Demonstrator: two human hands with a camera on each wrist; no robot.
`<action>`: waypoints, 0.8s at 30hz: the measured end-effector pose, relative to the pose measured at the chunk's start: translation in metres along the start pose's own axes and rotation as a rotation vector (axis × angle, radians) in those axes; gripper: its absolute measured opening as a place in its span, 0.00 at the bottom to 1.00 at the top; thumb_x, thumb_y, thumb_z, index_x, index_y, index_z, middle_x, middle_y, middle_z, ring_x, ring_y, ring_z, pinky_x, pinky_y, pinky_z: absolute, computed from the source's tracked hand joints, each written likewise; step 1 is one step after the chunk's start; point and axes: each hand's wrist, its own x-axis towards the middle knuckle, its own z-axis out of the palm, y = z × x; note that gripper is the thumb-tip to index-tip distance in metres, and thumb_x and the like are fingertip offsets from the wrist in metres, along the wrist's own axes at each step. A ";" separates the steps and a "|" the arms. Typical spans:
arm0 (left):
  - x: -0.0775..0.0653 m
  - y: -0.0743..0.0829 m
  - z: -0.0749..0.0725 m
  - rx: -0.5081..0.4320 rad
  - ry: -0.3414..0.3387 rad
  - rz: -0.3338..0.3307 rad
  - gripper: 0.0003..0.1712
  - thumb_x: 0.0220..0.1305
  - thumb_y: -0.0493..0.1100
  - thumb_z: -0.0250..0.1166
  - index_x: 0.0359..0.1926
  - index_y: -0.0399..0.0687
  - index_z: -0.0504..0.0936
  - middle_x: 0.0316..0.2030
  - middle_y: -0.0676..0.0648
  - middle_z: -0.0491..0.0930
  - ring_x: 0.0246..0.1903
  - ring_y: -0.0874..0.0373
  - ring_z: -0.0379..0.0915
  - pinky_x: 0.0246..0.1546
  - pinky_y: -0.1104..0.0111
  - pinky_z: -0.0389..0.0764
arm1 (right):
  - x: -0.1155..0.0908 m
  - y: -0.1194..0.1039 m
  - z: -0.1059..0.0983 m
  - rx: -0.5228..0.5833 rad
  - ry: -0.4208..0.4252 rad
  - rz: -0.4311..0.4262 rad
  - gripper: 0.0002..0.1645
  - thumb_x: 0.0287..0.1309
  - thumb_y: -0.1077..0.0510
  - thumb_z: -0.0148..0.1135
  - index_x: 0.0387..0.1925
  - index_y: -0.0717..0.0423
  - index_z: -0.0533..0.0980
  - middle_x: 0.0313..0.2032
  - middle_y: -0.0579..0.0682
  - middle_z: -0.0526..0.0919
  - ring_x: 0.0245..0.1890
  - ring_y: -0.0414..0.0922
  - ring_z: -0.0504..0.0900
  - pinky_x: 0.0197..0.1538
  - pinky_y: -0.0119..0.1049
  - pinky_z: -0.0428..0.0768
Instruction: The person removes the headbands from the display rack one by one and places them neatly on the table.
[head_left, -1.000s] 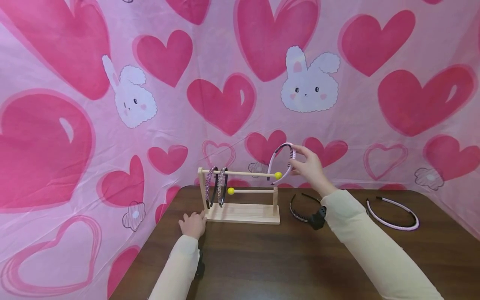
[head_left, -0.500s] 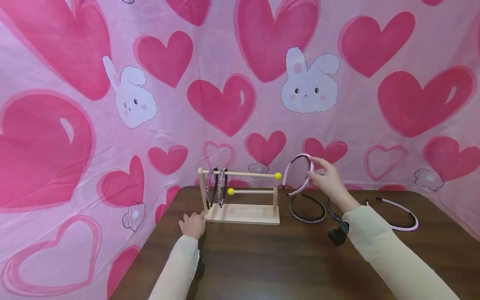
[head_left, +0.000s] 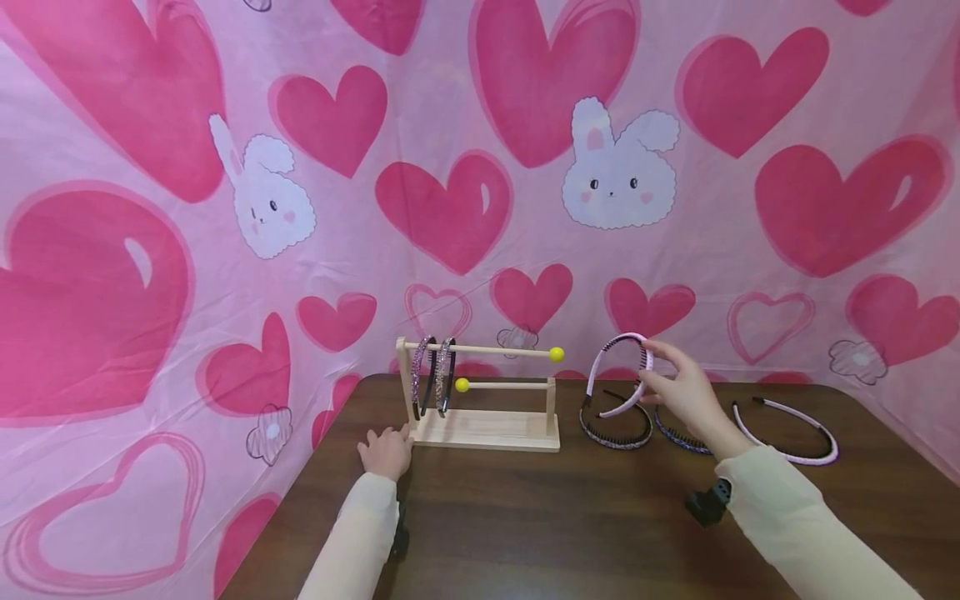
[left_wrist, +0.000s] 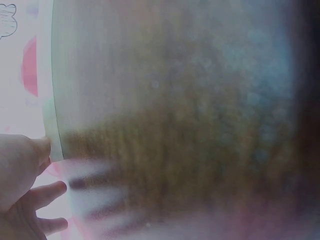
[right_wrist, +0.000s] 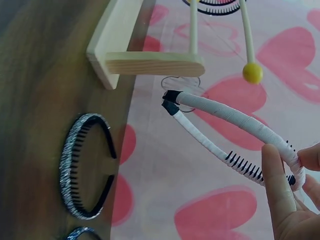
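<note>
In the head view my right hand (head_left: pixel 686 396) pinches a pale pink wrapped headband (right_wrist: pixel 225 114) with black inner teeth. It holds the band raised, right of the wooden stand (head_left: pixel 487 427), its ends pointing down and left. A purple glitter headband (head_left: pixel 417 375) and a silvery glitter headband (head_left: pixel 442 375) hang on the stand's upper rod (head_left: pixel 498 349), near its left end. My left hand (head_left: pixel 386 452) rests on the table with its fingers at the left end of the stand's base. In the blurred left wrist view, the left thumb and fingers show beside the pale wood edge.
A dark glitter headband (head_left: pixel 622 442) lies on the brown table (head_left: pixel 510 525) below the raised one. Further right are a blue glitter headband (head_left: pixel 678 439) and another pale pink headband (head_left: pixel 810 460). The stand's lower rod (head_left: pixel 510 385) ends in a yellow ball (head_left: pixel 462 385). Behind hangs a pink heart-print cloth (head_left: pixel 525 225).
My right hand has moved right and down with the pale pink headband, away from the upper rod's yellow ball. My left hand and the stand stay where they were.
</note>
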 end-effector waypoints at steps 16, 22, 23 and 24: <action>0.002 -0.001 0.002 0.008 -0.011 0.005 0.23 0.67 0.46 0.53 0.60 0.43 0.72 0.53 0.35 0.71 0.51 0.33 0.59 0.48 0.41 0.58 | -0.038 0.024 -0.019 -0.023 -0.028 0.075 0.31 0.57 0.74 0.52 0.61 0.73 0.56 0.56 0.74 0.55 0.24 0.37 0.77 0.29 0.40 0.80; 0.001 -0.001 0.001 0.009 -0.016 0.005 0.23 0.67 0.46 0.53 0.60 0.43 0.71 0.53 0.35 0.71 0.52 0.33 0.58 0.49 0.41 0.57 | -0.051 0.032 -0.023 -0.038 -0.035 0.091 0.29 0.55 0.75 0.52 0.59 0.74 0.58 0.54 0.74 0.56 0.24 0.40 0.77 0.30 0.45 0.80; 0.001 -0.001 0.001 0.010 -0.012 0.008 0.23 0.66 0.46 0.53 0.60 0.43 0.71 0.53 0.35 0.71 0.51 0.33 0.58 0.48 0.41 0.58 | -0.052 0.034 -0.023 -0.038 -0.037 0.092 0.29 0.54 0.75 0.52 0.59 0.75 0.58 0.54 0.74 0.57 0.24 0.41 0.78 0.30 0.45 0.80; 0.000 -0.001 0.001 0.010 -0.012 0.008 0.23 0.66 0.46 0.53 0.60 0.43 0.71 0.53 0.35 0.71 0.51 0.33 0.58 0.48 0.41 0.58 | -0.054 0.036 -0.024 -0.039 -0.038 0.094 0.29 0.54 0.75 0.52 0.59 0.75 0.58 0.52 0.73 0.58 0.24 0.41 0.78 0.30 0.46 0.80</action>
